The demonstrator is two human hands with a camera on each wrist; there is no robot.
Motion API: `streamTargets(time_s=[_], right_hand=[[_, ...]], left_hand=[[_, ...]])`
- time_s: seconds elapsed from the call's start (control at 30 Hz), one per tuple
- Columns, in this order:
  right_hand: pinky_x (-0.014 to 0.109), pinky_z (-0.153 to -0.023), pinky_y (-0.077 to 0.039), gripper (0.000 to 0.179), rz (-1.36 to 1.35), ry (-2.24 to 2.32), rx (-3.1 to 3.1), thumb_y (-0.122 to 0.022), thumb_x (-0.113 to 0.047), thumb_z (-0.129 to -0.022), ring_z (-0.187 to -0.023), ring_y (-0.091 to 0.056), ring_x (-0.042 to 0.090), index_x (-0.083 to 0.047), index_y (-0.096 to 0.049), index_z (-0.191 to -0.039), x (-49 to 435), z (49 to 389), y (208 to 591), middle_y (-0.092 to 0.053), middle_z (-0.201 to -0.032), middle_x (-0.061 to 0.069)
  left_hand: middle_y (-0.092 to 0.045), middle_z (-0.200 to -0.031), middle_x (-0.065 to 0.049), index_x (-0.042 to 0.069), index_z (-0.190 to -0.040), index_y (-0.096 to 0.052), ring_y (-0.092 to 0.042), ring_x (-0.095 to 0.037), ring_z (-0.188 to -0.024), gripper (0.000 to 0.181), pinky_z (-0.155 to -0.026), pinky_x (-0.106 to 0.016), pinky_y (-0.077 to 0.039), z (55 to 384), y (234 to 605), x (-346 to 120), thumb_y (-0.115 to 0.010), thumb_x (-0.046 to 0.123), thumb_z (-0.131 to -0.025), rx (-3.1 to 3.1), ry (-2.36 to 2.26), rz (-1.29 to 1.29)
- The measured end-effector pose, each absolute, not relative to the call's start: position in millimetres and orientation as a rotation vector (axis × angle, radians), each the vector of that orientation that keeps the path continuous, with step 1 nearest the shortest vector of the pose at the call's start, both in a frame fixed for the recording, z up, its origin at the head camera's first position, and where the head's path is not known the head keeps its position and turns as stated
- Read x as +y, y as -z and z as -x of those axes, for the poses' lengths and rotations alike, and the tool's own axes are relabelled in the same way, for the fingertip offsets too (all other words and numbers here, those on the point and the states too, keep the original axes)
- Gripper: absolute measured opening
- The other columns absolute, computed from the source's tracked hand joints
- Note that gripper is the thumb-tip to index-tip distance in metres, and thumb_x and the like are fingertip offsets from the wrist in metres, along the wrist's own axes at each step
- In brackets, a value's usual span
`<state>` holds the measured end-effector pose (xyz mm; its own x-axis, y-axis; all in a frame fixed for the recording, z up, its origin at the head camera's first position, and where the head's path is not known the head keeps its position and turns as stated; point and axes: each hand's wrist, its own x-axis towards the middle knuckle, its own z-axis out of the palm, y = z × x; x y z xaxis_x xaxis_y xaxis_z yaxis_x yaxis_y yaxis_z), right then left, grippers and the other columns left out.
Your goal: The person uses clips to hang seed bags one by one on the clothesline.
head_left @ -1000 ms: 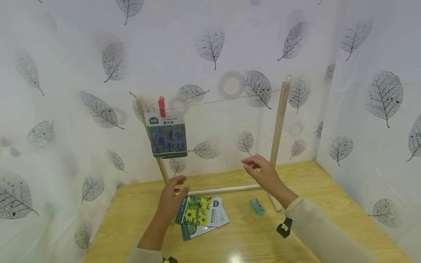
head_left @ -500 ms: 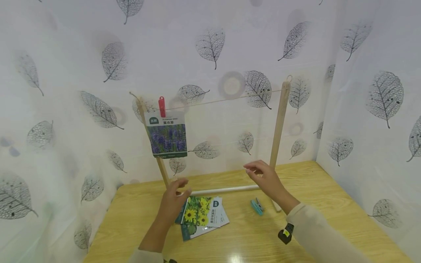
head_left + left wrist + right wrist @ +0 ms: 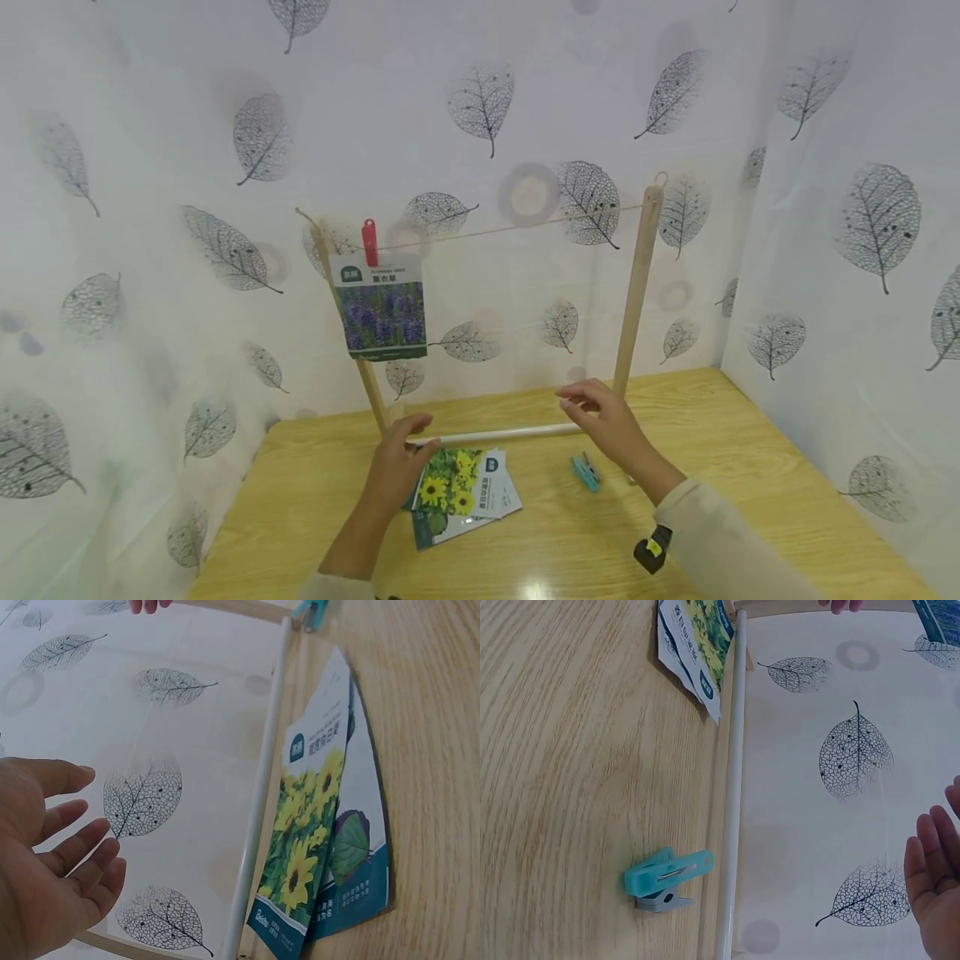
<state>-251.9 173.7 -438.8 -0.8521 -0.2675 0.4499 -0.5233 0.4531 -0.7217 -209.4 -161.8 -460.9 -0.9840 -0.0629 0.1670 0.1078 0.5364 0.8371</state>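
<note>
Hovering, both hands empty. Left hand (image 3: 396, 463): fingers loosely bent, thumb apart, near a glossy packet printed with yellow flowers (image 3: 459, 483). Right hand (image 3: 603, 417): relaxed, nothing gripped, in front of the flat, pale wooden right post (image 3: 639, 283). Below it, a turquoise plastic clothespin (image 3: 675, 874) lies against a grey clip (image 3: 660, 901) on the wood-grain tabletop (image 3: 750, 500). The packet lies face up, overlapping a teal-and-white leaf-print packet (image 3: 358, 844), presumably for easy pickup. Farther out, a red plastic clothespin (image 3: 370, 243) appears to fasten a purple-flowered packet (image 3: 384, 315) to thin tan string (image 3: 517, 227), so its front faces outward.
</note>
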Motion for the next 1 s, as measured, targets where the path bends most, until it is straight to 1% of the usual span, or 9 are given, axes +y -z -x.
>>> streamTargets(time_s=[0.1,0.27,0.37,0.43,0.6,0.73,0.8,0.9,1.0], right_hand=[[0.030,-0.086,-0.054,0.022,-0.674,-1.362,-2.434,-0.058,-0.026,-0.097,-0.095,-0.061,0.008,-0.021,-0.065,-0.117,174.0,250.4,441.5,-0.064,-0.110,-0.002],[0.026,-0.085,-0.054,0.022,-0.655,-1.390,-2.454,-0.059,-0.027,-0.097,-0.094,-0.062,0.009,-0.020,-0.066,-0.116,175.3,247.4,447.0,-0.064,-0.108,0.000],[0.025,-0.086,-0.054,0.022,-0.641,-1.391,-2.470,-0.059,-0.028,-0.097,-0.095,-0.062,0.009,-0.021,-0.066,-0.116,177.0,246.7,451.5,-0.064,-0.108,0.000],[0.024,-0.085,-0.054,0.022,-0.633,-1.396,-2.473,-0.059,-0.028,-0.097,-0.094,-0.062,0.009,-0.020,-0.066,-0.117,178.1,246.4,454.7,-0.063,-0.106,-0.001],[0.024,-0.081,-0.054,0.025,-0.637,-1.397,-2.476,-0.061,-0.025,-0.096,-0.093,-0.062,0.012,-0.017,-0.065,-0.119,180.1,245.1,462.4,-0.065,-0.108,0.003],[0.026,-0.086,-0.054,0.025,-0.614,-1.412,-2.515,-0.060,-0.027,-0.096,-0.097,-0.062,0.012,-0.021,-0.064,-0.120,182.1,242.5,467.4,-0.064,-0.114,0.006],[0.027,-0.088,-0.053,0.024,-0.596,-1.424,-2.541,-0.059,-0.027,-0.097,-0.099,-0.062,0.012,-0.023,-0.063,-0.120,183.5,241.2,469.6,-0.064,-0.117,0.006],[0.029,-0.089,-0.053,0.024,-0.578,-1.429,-2.568,-0.058,-0.027,-0.097,-0.099,-0.062,0.012,-0.024,-0.062,-0.121,186.1,240.1,474.0,-0.063,-0.117,0.002],[0.030,-0.088,-0.053,0.024,-0.569,-1.426,-2.580,-0.058,-0.028,-0.097,-0.099,-0.061,0.012,-0.025,-0.062,-0.121,188.2,238.9,478.0,-0.062,-0.116,-0.003]], left_hand=[[-0.056,-0.134,0.000,0.022,-0.132,-0.055,-0.053,-0.026,-0.124,0.045,-0.102,-0.045,-0.047,209.1,464.1,-162.1,-0.067,0.033,-0.091,-2.611,1.455,0.035],[-0.054,-0.137,0.002,0.027,-0.133,-0.054,-0.051,-0.030,-0.127,0.047,-0.105,-0.049,-0.044,208.1,468.6,-161.9,-0.066,0.040,-0.090,-2.650,1.504,-0.013],[-0.053,-0.137,0.001,0.025,-0.132,-0.054,-0.050,-0.031,-0.129,0.045,-0.107,-0.051,-0.042,207.7,470.5,-161.0,-0.066,0.037,-0.090,-2.653,1.508,-0.019],[-0.054,-0.137,0.000,0.025,-0.132,-0.054,-0.051,-0.032,-0.127,0.044,-0.105,-0.052,-0.044,207.3,471.6,-160.3,-0.067,0.034,-0.090,-2.660,1.497,-0.024],[-0.054,-0.138,-0.002,0.024,-0.133,-0.054,-0.050,-0.032,-0.128,0.045,-0.106,-0.051,-0.043,206.3,473.8,-158.2,-0.067,0.030,-0.090,-2.689,1.474,-0.023],[-0.053,-0.140,-0.002,0.023,-0.134,-0.053,-0.051,-0.031,-0.129,0.045,-0.107,-0.050,-0.042,205.7,477.7,-157.9,-0.066,0.029,-0.091,-2.699,1.477,-0.007],[-0.053,-0.140,-0.001,0.024,-0.134,-0.053,-0.051,-0.031,-0.128,0.046,-0.106,-0.050,-0.043,205.5,480.5,-158.3,-0.066,0.032,-0.091,-2.711,1.469,-0.010],[-0.053,-0.141,0.000,0.026,-0.136,-0.051,-0.051,-0.032,-0.129,0.049,-0.106,-0.050,-0.044,205.2,485.0,-159.0,-0.066,0.037,-0.090,-2.740,1.448,-0.019],[-0.052,-0.143,0.000,0.026,-0.136,-0.051,-0.048,-0.033,-0.132,0.049,-0.107,-0.052,-0.042,205.1,489.2,-159.1,-0.065,0.037,-0.091,-2.756,1.450,-0.021]])
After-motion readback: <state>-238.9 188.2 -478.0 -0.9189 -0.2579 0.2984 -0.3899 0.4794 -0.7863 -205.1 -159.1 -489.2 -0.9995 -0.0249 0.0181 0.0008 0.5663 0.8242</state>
